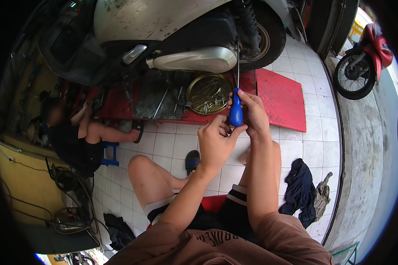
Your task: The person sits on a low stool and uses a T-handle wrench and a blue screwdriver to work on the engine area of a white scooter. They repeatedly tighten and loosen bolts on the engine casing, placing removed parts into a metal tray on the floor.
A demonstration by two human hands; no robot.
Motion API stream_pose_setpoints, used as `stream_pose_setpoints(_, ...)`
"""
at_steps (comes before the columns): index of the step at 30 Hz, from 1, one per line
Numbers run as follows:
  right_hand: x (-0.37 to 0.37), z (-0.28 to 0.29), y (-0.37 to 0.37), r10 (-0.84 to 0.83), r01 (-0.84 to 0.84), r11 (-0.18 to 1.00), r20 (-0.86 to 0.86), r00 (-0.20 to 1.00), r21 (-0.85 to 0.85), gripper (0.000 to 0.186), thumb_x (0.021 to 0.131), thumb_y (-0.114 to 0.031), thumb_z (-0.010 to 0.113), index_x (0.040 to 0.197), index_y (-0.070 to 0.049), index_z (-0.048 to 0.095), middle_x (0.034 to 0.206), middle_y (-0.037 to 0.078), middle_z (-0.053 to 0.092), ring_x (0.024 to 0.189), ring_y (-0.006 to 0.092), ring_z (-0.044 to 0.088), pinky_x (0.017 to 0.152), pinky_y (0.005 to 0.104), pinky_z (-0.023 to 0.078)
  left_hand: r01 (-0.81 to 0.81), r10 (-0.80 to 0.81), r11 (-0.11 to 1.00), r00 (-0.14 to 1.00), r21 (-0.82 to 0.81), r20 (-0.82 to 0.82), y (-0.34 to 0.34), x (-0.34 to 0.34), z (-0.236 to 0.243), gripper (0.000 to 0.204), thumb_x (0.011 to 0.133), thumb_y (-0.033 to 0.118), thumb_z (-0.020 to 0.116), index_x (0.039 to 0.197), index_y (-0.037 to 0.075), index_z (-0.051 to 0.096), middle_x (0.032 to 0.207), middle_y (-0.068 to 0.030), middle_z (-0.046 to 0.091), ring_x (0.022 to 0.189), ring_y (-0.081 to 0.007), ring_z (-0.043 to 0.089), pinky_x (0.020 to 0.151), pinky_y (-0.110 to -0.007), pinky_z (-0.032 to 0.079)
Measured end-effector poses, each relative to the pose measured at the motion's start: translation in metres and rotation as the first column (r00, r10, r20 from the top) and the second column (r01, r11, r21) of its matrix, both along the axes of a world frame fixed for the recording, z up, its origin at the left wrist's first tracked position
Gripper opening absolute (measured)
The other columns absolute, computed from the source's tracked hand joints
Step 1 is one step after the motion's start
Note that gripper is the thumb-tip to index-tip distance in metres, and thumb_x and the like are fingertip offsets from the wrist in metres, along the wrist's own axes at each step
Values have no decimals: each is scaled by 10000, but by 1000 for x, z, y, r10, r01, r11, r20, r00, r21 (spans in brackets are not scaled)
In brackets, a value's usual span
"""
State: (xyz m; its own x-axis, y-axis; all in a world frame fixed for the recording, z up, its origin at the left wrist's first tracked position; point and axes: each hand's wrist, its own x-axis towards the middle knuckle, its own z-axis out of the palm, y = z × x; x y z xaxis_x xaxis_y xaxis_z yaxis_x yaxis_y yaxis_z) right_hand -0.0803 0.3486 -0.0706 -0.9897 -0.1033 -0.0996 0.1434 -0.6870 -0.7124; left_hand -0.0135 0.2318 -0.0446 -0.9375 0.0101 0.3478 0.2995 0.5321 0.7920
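A screwdriver with a blue handle (236, 112) stands in front of me, its long metal shaft rising to the rear of the scooter's silver side cover (197, 60). My right hand (256, 115) is closed around the handle from the right. At the handle's lower end my left hand (216, 143) is closed, with curled fingers and the thumb against the butt. The screwdriver's tip, close to the cover's rear end and the wheel, is too small to make out. Left of the shaft, a round tray (191, 102) holds several loose screws and bolts.
The scooter's rear wheel (269, 42) and a red lift platform (281, 99) are ahead. Tools lie on the platform's metal plate (152, 99). A person (75, 137) sits at left beside a blue stool (110, 153). Dark cloth (300, 190) lies on the tiles; a red motorbike (362, 62) stands right.
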Motion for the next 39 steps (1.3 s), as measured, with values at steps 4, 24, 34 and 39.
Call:
stream_pose_setpoints(4,-3,-13,1,162,-182,903,-83,983,-390,321,950,-265,551,1085,25,562,870,89,613,802,191,627,671,271,535,4,-521,602,759,799,389,-1,0,-5,409,950,388,547,983,-18,593,734,-57,623,526,-99,524,468,-207,380)
stream_pose_setpoints(24,-2,-4,0,94,-88,986,37,995,-143,276,982,-213,462,1018,47,547,858,159,654,739,204,647,626,300,532,-56,56,998,998,-14,-19,4,-7,-5,339,782,218,789,656,13,549,474,3,503,416,-63,460,417,-222,343)
stream_pose_setpoints(34,-5,-5,1,-28,22,995,66,997,97,311,933,-291,577,943,19,590,730,73,616,605,112,573,545,228,465,-17,18,999,1000,-45,19,2,-1,0,267,788,147,758,671,-31,598,559,-74,610,456,-89,566,441,-274,414)
stream_pose_setpoints(39,-5,-11,3,-139,109,953,90,986,282,276,887,-276,669,893,-6,617,649,1,571,522,65,510,483,187,427,-20,19,998,1000,-54,-23,3,-2,-4,275,806,185,756,734,-33,604,577,-68,608,466,-112,578,446,-282,432)
